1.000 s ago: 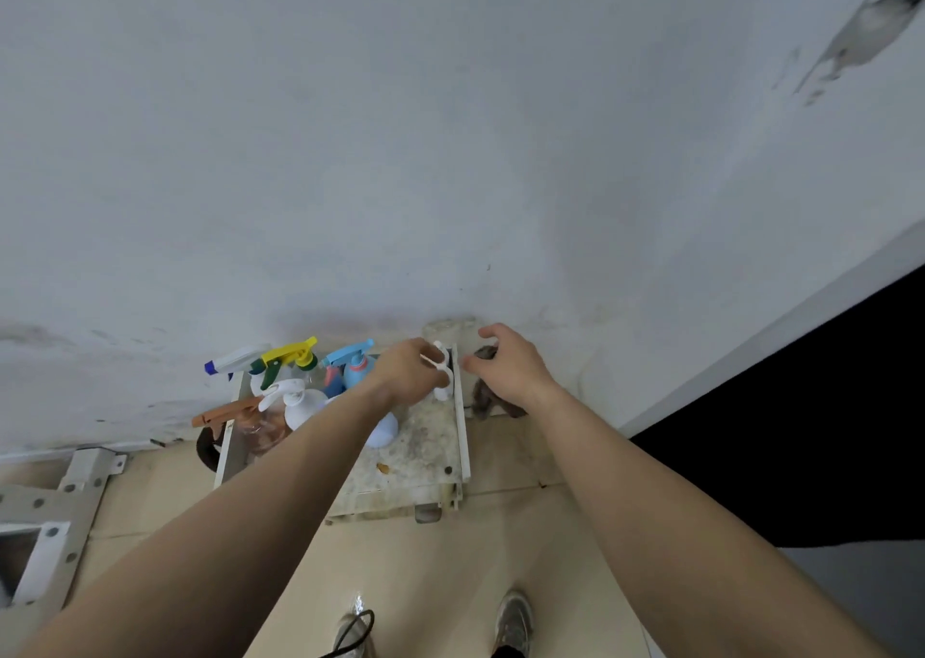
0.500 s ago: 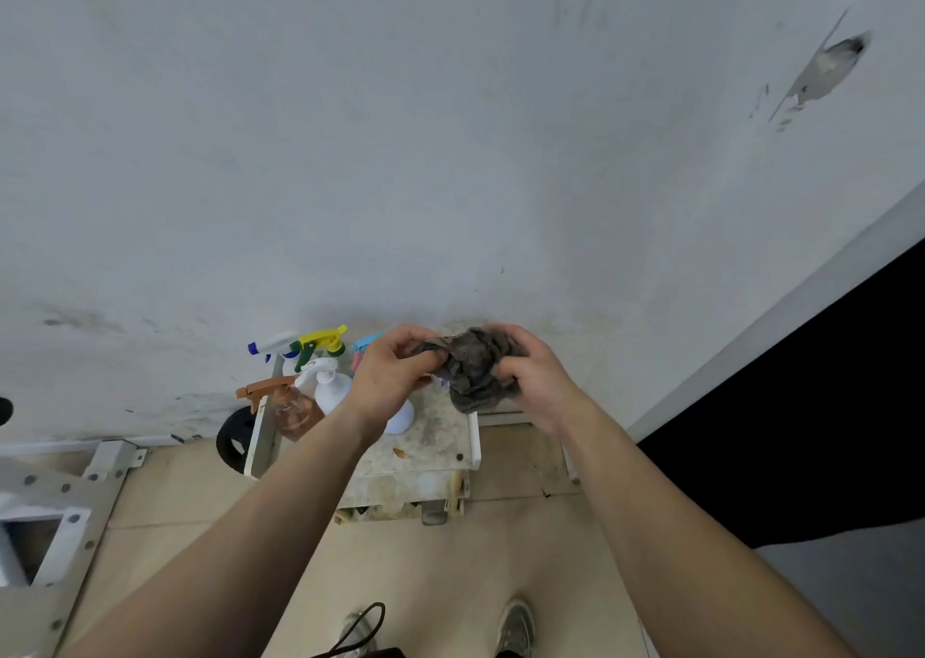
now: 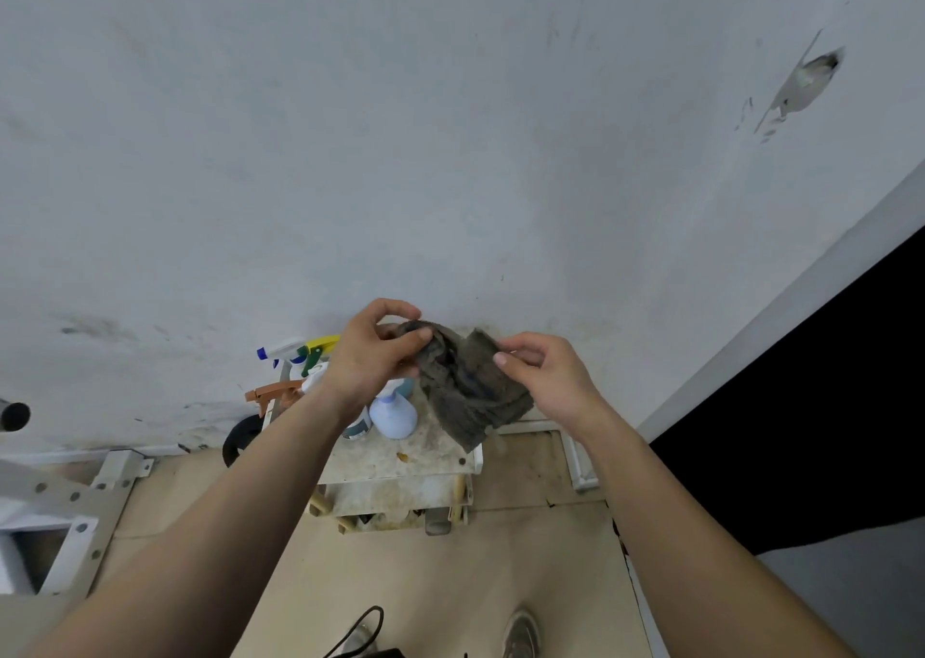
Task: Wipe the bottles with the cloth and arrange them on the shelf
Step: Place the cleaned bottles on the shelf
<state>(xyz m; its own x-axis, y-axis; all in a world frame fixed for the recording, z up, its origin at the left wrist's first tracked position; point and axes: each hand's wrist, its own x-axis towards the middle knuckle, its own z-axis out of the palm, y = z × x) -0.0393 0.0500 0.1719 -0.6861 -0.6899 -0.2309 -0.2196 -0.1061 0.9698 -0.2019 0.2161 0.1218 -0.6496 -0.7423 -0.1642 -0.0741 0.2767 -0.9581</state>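
Scuffed white wall (image 3: 450, 132) behind a grubby shelf (image 3: 400, 462), spray bottles (image 3: 393, 414) crowding its left side, both hands up above it, left hand (image 3: 373, 352) and right hand (image 3: 543, 374) each pinching the grey cloth (image 3: 468, 389) stretched between them

Grey cloth (image 3: 470, 387) between two raised hands

On shelf (image 3: 430, 460), bottles (image 3: 393, 414) at left, cloth (image 3: 473, 397) above right, wall (image 3: 450, 157) behind

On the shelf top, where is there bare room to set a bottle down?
Bare: the front strip of the shelf top, between the pale blue bottle and the front edge, and rightward under the hanging cloth. Crowded: the back left, where the spray bottles cluster.
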